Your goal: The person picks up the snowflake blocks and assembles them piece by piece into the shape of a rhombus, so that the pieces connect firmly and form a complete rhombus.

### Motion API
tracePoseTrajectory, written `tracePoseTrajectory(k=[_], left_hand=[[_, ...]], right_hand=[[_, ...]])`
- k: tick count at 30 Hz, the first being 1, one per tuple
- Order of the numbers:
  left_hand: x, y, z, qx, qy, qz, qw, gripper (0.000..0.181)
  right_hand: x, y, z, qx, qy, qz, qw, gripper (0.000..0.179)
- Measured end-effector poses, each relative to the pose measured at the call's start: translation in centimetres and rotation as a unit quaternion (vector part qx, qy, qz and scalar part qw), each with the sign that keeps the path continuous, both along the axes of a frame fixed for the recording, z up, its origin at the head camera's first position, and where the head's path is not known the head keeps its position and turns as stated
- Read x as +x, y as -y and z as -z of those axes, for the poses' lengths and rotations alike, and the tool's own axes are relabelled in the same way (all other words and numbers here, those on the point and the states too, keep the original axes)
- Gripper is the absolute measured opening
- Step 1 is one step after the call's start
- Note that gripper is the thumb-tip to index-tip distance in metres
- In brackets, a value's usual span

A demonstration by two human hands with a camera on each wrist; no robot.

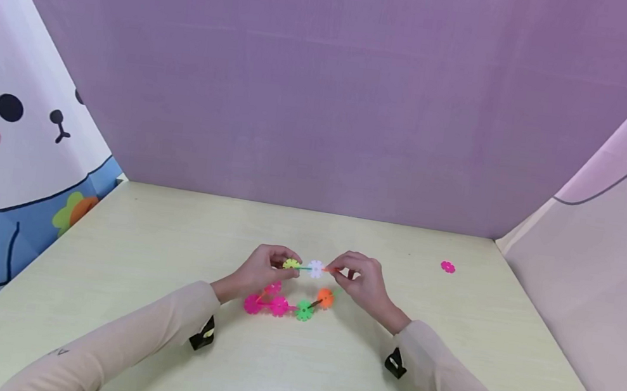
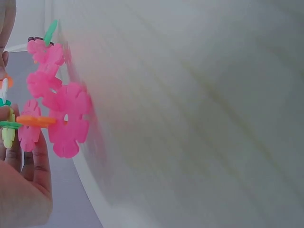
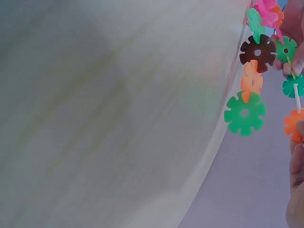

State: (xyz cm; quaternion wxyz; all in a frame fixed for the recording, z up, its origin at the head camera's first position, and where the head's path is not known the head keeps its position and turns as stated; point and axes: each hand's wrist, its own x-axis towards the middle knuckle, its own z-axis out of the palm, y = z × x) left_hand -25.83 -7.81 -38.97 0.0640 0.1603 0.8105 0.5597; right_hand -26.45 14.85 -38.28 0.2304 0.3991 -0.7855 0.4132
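A chain of slotted, flower-shaped plastic discs hangs between the two hands. My left hand (image 1: pixel 261 273) pinches it by the yellow disc (image 1: pixel 291 264). A white disc (image 1: pixel 315 269) stands in the gap between the hands, joined to a green disc (image 3: pixel 292 87). At the right end, my right hand (image 1: pixel 366 282) pinches an orange disc (image 3: pixel 292 126). Below the hands the chain loops through pink discs (image 2: pixel 70 121), a green disc (image 1: pixel 304 310), a brown disc (image 3: pixel 259 52) and a second orange disc (image 1: pixel 326 297). Another green disc (image 3: pixel 244 114) forms the loose end.
A single pink disc (image 1: pixel 447 267) lies on the pale table (image 1: pixel 295 372) at the far right. A purple panel (image 1: pixel 324 95) rises behind the table's back edge. Printed cloth walls (image 1: pixel 9 202) flank both sides. Dark straps (image 1: pixel 203 333) show under the sleeves.
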Motion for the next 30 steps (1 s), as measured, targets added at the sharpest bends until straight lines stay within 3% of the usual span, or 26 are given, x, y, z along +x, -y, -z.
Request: tracePoseTrajectory(k=[5, 21, 26, 30], left_hand=[[-0.9, 0.1, 1.4, 0.002, 0.004, -0.007, 1.0000, 0.024], [-1.2, 0.1, 1.8, 0.002, 0.006, -0.010, 0.9999, 0.019], [-0.9, 0.0, 1.4, 0.003, 0.013, -0.010, 0.9999, 0.021], [-0.2, -0.2, 0.4, 0.001, 0.011, -0.002, 0.9999, 0.020]], right_hand=[[0.6, 0.2, -0.8, -0.002, -0.005, 0.004, 1.0000, 0.017], [0.6, 0.1, -0.7, 0.001, -0.014, -0.013, 0.9998, 0.017], [0.5, 0.1, -0.6, 0.002, 0.006, -0.012, 0.9999, 0.017], [-0.5, 0.0, 0.5, 0.005, 0.017, -0.011, 0.9998, 0.017]])
